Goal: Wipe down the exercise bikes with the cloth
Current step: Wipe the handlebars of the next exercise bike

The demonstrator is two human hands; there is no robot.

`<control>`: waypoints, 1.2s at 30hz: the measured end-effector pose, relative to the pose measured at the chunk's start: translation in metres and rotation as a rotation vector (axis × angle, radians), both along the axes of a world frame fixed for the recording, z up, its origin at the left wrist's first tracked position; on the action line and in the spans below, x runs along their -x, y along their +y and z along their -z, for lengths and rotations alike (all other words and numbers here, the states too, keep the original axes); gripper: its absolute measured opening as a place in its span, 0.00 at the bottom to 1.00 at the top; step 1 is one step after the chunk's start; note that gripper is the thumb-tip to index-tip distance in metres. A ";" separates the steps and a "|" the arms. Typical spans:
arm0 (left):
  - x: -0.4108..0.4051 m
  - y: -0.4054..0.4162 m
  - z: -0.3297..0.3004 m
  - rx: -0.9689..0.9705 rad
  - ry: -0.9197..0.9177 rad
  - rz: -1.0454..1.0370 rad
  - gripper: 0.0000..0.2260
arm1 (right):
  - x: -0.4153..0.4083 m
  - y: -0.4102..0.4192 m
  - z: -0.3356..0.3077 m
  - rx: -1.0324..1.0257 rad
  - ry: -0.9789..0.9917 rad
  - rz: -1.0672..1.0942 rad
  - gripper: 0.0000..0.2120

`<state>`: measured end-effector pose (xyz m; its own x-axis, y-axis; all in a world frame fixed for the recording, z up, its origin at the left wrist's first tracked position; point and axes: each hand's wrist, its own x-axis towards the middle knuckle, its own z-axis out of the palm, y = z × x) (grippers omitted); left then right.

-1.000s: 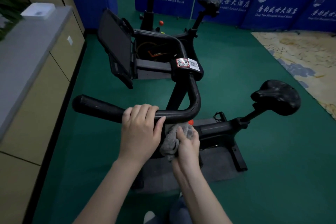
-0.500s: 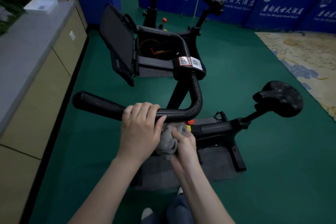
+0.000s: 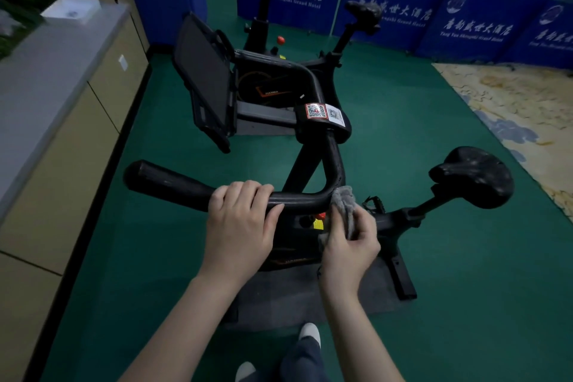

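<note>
At nine o'clock a long grey counter (image 3: 46, 71) runs along the wall, with tan cupboard doors (image 3: 62, 170) under it. A white box (image 3: 72, 9) sits on the counter at eleven o'clock. The green floor (image 3: 418, 164) leaves only a thin strip between the cupboards and the near bike (image 3: 310, 183).

The bike's black handlebar (image 3: 173, 183) points out to nine o'clock, and its tip ends close to the cupboards. The left hand (image 3: 240, 220) wraps tight around the bar in the middle of the view, fingers over the top and thumb under. Just right of it, the right hand (image 3: 350, 245) pinches the grey cloth (image 3: 345, 205). The top of the cloth touches the bend of the bar. Part of the cloth is tucked in the hand and hidden.

The black seat (image 3: 474, 177) sticks out at three o'clock, with lots of open floor around it. A yellow rug (image 3: 511, 108) lies past it at two o'clock and runs off the picture's right edge.

At twelve o'clock a dark screen (image 3: 204, 80) stands on the bike, and a second bike (image 3: 266, 25) stands behind it, its top cut off. Blue boards (image 3: 465, 22) with white writing close off the back. The arms hide much of the bike's base, and the room is dim. At six o'clock two white shoes (image 3: 310, 332) peek out.
</note>
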<state>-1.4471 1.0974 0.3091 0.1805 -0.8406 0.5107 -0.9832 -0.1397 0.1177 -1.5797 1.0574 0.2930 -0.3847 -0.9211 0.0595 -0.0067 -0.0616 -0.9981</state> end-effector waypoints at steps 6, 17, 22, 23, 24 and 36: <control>0.000 0.000 0.001 0.003 0.006 -0.001 0.14 | 0.014 -0.028 -0.009 0.098 0.193 -0.076 0.05; 0.002 -0.001 0.002 0.012 0.029 -0.003 0.14 | 0.031 -0.050 -0.027 0.389 0.758 -0.421 0.07; 0.001 -0.001 0.001 -0.001 0.021 -0.007 0.13 | 0.039 -0.068 -0.045 0.398 0.870 -0.620 0.05; 0.001 0.000 0.001 -0.004 0.022 -0.008 0.13 | 0.039 -0.072 -0.048 0.380 0.876 -0.623 0.04; 0.001 0.000 0.001 -0.007 0.027 -0.008 0.13 | 0.038 -0.072 -0.049 0.375 0.896 -0.644 0.04; 0.006 0.002 -0.006 -0.054 0.090 -0.034 0.15 | 0.001 -0.119 -0.073 0.305 1.228 -1.398 0.07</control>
<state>-1.4529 1.0989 0.3156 0.2530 -0.8588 0.4454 -0.9635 -0.1817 0.1968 -1.5807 0.9380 0.3658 0.9099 -0.3975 -0.1183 -0.4075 -0.8037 -0.4337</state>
